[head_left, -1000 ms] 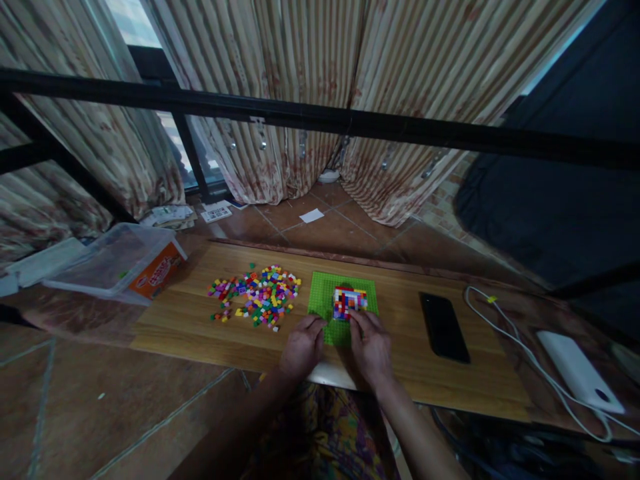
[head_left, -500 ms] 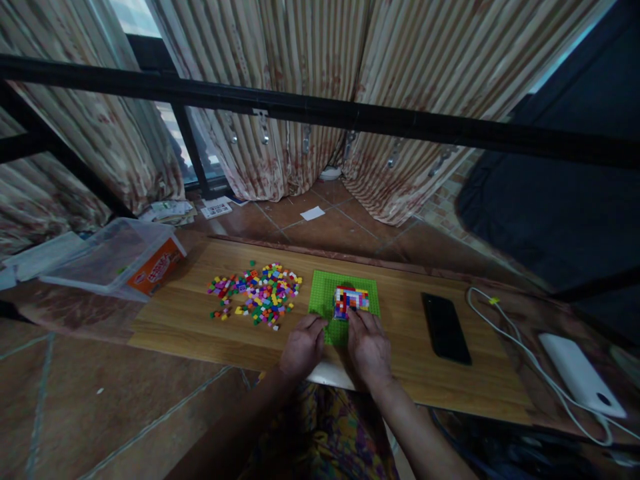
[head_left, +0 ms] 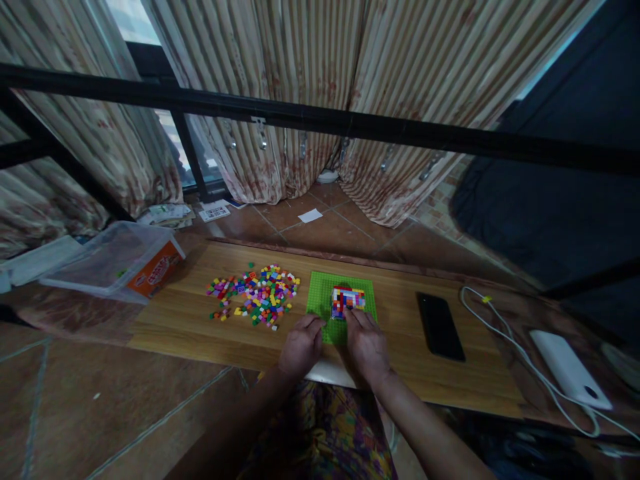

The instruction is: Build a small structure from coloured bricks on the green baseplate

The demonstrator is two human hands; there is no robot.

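A green studded baseplate [head_left: 320,287] lies on the wooden board, carrying a low, many-coloured build of toy bricks [head_left: 349,301]. My right hand [head_left: 369,341] reaches over the plate's front right part. Its fingers are drawn together, with the tips touching the near edge of the build, and they hide whatever is under them. At the plate's front left edge is my left hand [head_left: 301,345], closed in a pinch. Anything between its fingertips is too small or hidden to name. To the left spreads a pile of loose toy bricks [head_left: 267,293] in mixed colours.
A clear plastic box [head_left: 120,257] with an orange label stands at the board's left end. Right of the plate lies a black phone [head_left: 440,325]. Beyond it are a white cable [head_left: 515,347] and a white power bank [head_left: 570,369]. A black rail [head_left: 320,120] crosses behind.
The view has shifted slightly, so things at the right sit a little farther left. The right fingertips have slid slightly along the near edge of the build; the left hand stays nearly still.
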